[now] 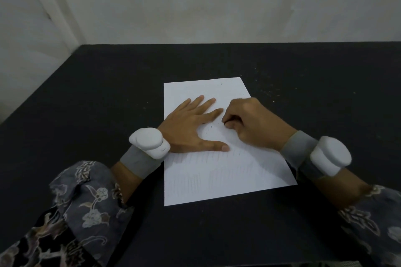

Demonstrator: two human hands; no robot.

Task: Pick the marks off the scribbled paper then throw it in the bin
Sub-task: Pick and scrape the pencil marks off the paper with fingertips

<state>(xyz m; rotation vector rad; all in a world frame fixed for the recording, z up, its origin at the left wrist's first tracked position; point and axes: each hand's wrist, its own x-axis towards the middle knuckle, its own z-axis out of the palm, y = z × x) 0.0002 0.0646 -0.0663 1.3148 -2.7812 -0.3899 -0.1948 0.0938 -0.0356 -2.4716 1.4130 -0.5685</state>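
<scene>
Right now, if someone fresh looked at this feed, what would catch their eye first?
The white paper stands out, lying flat mid-table on the black table, faint pencil strokes across its near half. On it, the left hand presses flat with fingers spread, while the right hand curls beside it, fingertips pinching something small and dark against the sheet. Bulky white wrist devices on grey bands sit on both forearms.

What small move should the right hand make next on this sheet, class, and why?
Probably a short rubbing stroke toward the faint marks beside the left thumb. The right hand has its fingers curled, fingertips down on the paper; what it holds is hidden. The left hand lies flat, pinning the sheet, and pencil marks remain between the hands, so erasing looks unfinished.
</scene>
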